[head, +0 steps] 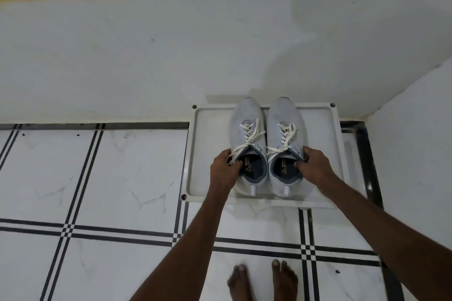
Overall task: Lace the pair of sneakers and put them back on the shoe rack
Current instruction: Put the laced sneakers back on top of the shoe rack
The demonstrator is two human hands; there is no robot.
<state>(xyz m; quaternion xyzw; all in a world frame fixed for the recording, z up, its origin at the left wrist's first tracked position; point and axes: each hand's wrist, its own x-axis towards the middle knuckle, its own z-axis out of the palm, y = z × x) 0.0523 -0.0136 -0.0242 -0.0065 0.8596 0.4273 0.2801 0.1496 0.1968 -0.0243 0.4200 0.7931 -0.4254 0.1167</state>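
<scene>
- The left hand (223, 168) is gripping the left sneaker (247, 146) at its collar, fingers curled over the outer edge and the thumb tucking inside the opening, over a loose lace end.
- The right hand (314, 166) is clamping the right sneaker (285, 146) the same way, thumb pressing into the opening and fingers wrapping the outer side.
- Both sneakers are sitting side by side on the top tray of the white shoe rack (210, 129), toes pointing at the wall (171, 56) and reaching the tray's back rim, heels lying close to the front rim.
- The white laces (249, 137) are threading through the eyelets, with ends trailing loose toward the collars.
- Bare tray is showing left of the left sneaker and right of the right sneaker, giving room for sideways shifting.
- The rack is standing in a corner, its back edge against the wall and a second wall closing in on the right.
- The tiled floor (97, 178) is lying open to the left and in front, where the person's bare feet (263, 281) are standing.
</scene>
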